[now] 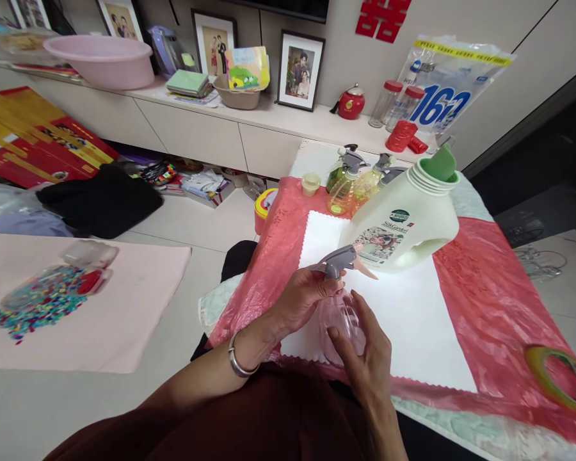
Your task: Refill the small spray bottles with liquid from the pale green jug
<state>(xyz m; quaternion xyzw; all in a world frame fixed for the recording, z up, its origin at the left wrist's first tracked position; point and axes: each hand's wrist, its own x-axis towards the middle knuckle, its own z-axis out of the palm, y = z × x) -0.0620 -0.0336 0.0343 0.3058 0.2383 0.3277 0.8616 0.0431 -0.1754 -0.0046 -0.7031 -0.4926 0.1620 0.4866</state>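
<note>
I hold a clear pink spray bottle (pixel 333 320) in front of me, upright above the near edge of the white sheet (pixel 427 326). At its neck, just under the grey spray head (pixel 338 259) with its pink trigger, the fingers of my left hand (pixel 300 298) are closed. My right hand (pixel 372 349) wraps around the bottle's body from the right. Beyond the hands stands a large pale detergent jug (pixel 413 224) with a green cap or scoop in its mouth. Several other spray bottles (pixel 343 195) stand behind it, partly hidden by the jug.
Red plastic film (pixel 489 301) covers the table, with a tape roll (pixel 561 378) at the right and a small cup (pixel 310 184) at the back. Left, a pink surface (pixel 158 275) bears scattered colourful pieces (pixel 43 301). A cabinet (pixel 269 137) with framed photos runs behind.
</note>
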